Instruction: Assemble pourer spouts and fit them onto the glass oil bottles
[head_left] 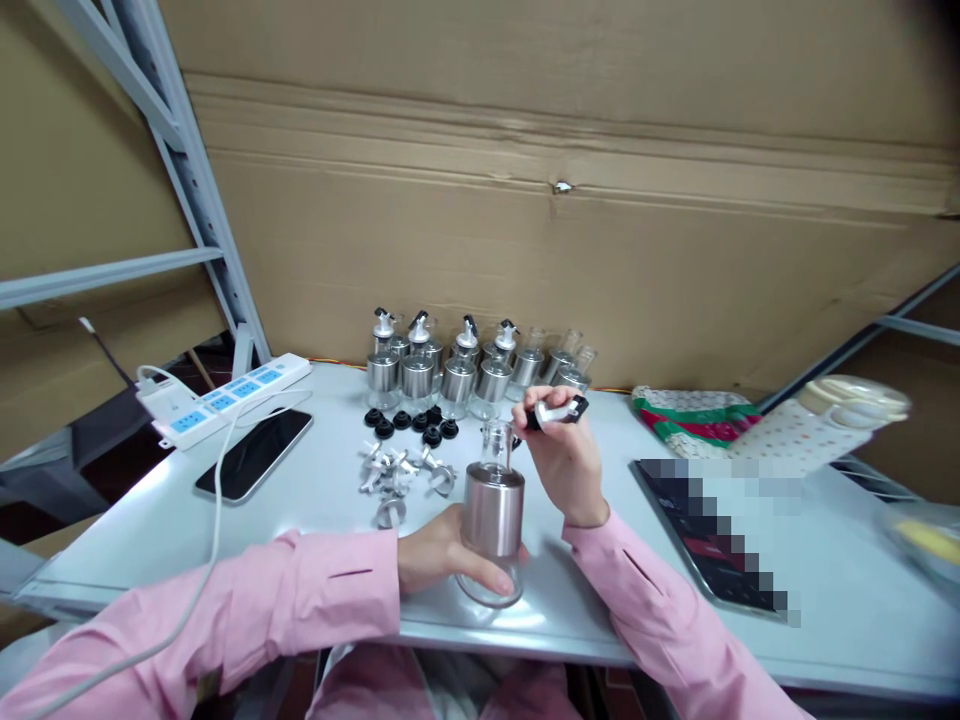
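Observation:
My left hand [439, 552] is wrapped round a glass bottle with a steel sleeve [493, 515] that stands upright near the table's front edge. Its mouth is uncovered. My right hand [562, 455] hovers just right of the bottle's neck, fingers pinched on a white pourer spout with a black stopper [556, 411]. Both sleeves are pink. Behind the bottle lie several loose metal spouts [397, 472] and several black stoppers [412, 422].
A row of steel-sleeved bottles [465, 370] stands at the back by the cardboard wall, some with pourers fitted. At the left, a white power strip [225, 395] and a phone [255, 452] on a cable. At the right, a dark tablet [712, 530], patterned cloth [697, 420].

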